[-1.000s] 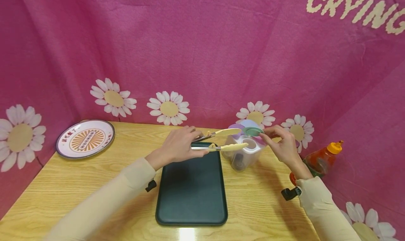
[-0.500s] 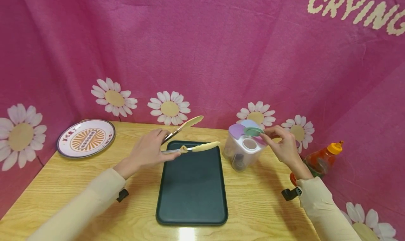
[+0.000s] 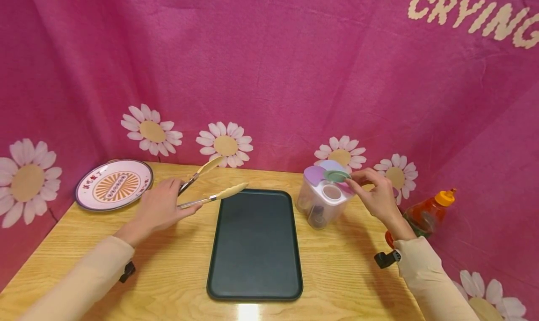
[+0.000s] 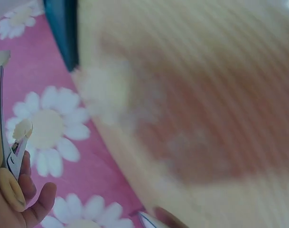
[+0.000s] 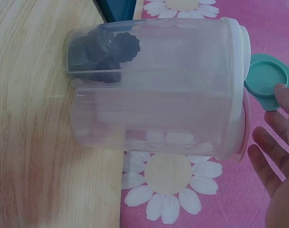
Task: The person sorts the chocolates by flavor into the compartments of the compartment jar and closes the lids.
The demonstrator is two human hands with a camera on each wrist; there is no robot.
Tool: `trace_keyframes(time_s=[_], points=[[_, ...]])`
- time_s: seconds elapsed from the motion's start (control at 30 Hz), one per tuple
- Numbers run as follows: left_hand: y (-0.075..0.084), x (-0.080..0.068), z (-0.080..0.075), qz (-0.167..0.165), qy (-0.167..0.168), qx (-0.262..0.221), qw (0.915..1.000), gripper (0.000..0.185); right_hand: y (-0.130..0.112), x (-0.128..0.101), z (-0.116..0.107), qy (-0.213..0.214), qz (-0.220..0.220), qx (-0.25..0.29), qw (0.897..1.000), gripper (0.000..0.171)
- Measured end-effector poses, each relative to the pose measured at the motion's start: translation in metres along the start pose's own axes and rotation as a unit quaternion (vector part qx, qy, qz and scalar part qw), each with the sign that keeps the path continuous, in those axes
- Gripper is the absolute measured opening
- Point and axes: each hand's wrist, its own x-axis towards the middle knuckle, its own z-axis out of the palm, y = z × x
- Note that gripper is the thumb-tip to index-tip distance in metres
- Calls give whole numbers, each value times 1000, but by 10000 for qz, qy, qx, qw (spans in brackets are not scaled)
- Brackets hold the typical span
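Steel and cream silicone — tongs point(image 3: 206, 185) held above the table's point(image 3: 177, 274) left half, between plate point(image 3: 113, 184) and tray point(image 3: 255, 244), tips spread apart and holding nothing. Gripped near the hinge by the left hand point(image 3: 159, 209), fingers curled round both arms. Probably light and springy, soft tips grippy; best held mid-arm for control. Clear plastic jar point(image 3: 323, 200) just right of the tray, compartments visible in the right wrist view, dark pieces in one; likely light, easy to tip. Right hand point(image 3: 376, 194) at its far-right rim, fingertips pinching the teal lid flap point(image 3: 337, 175) — open. Bare wood near the front edge; sauce bottle point(image 3: 425, 214) close at right, backdrop crowding the far side.
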Motion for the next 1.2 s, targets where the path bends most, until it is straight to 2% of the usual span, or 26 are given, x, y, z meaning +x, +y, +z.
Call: trace_keyframes(time_s=[0.23, 0.4, 0.63, 1.2], points=[[-33, -11, 7, -191, -185, 376, 9989, 67, 0, 0, 0, 29, -80, -21, 10000, 18], [-47, -20, 10, -277, -227, 500, 9981, 68, -1, 1, 1, 38, -130, -5, 9999, 19], [-54, -30, 15, -310, -96, 581, 9978, 64, -4, 0, 1, 127, -131, 54, 9998, 23], [-57, -45, 27, -122, -314, 784, 9964, 64, -3, 1, 2, 231, -201, 78, 9995, 22]])
